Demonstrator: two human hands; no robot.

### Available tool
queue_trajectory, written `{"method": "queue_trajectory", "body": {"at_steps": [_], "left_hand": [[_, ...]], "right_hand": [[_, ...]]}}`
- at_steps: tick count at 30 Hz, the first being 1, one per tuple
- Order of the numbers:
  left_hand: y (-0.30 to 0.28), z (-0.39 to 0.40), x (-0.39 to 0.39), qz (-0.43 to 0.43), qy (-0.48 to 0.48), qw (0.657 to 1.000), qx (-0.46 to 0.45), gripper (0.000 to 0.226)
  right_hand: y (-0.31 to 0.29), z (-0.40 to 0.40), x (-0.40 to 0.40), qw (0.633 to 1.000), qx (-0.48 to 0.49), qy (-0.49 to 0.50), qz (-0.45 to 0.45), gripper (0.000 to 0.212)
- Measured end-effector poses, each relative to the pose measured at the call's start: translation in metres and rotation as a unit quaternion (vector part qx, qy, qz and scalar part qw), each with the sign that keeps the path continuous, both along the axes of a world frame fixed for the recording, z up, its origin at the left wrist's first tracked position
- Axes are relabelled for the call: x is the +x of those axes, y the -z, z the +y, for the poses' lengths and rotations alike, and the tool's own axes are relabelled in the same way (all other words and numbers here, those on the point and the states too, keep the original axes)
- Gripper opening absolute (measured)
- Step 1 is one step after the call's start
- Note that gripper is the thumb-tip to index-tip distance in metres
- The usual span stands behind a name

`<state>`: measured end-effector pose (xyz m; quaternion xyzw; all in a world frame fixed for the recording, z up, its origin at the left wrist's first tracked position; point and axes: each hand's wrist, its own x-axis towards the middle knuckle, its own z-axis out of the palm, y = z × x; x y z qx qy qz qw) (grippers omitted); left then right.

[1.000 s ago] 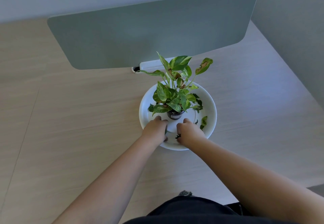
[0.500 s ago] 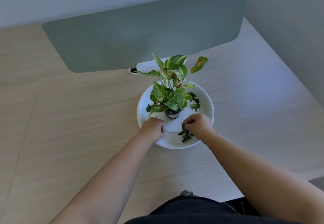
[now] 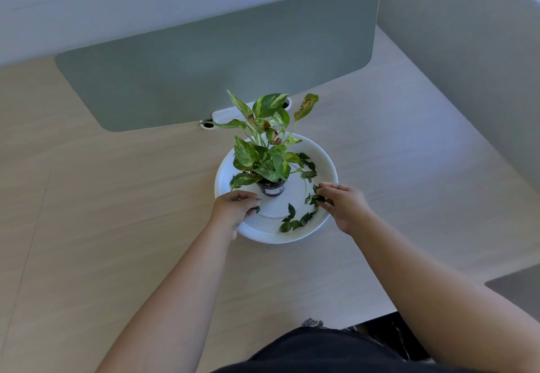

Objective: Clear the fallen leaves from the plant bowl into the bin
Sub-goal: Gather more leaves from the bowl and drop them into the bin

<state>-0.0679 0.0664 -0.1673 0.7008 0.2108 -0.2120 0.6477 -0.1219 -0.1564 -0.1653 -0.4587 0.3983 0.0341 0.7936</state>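
Right hand (image 3: pixel 343 206) moved right, leaves (image 3: pixel 295 220) uncovered

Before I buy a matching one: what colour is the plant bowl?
White, plain, with no pattern: the plant bowl shows best in the head view.

I see a white bowl (image 3: pixel 292 234) with a smooth, slightly glossy finish, plastic or glazed ceramic, resting on a matt desk (image 3: pixel 102 226) of pale wood-grain laminate. The small pot (image 3: pixel 271 188) looks like dark glossy plastic. The divider panel (image 3: pixel 219 60) appears matt grey-green, felt-like cloth.
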Motion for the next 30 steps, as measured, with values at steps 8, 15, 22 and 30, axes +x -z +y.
{"method": "queue_trajectory", "body": {"at_steps": [8, 15, 22, 30], "left_hand": [[-0.006, -0.071, -0.045, 0.071, 0.035, 0.991, -0.107, 0.019], [-0.020, -0.163, -0.078, 0.060, 0.161, 0.979, -0.113, 0.019], [-0.017, -0.257, -0.134, 0.074, 0.259, 0.957, -0.109, 0.021], [0.013, -0.342, -0.213, 0.109, 0.407, 0.905, -0.061, 0.021]], "right_hand": [[-0.010, -0.040, -0.037, 0.996, 0.058, 0.061, -0.026, 0.012], [-0.012, -0.101, -0.098, 0.989, 0.058, 0.131, -0.036, 0.012], [-0.001, -0.166, -0.178, 0.970, 0.055, 0.235, -0.034, 0.014], [0.036, -0.230, -0.272, 0.951, -0.013, 0.304, 0.052, 0.017]]}}
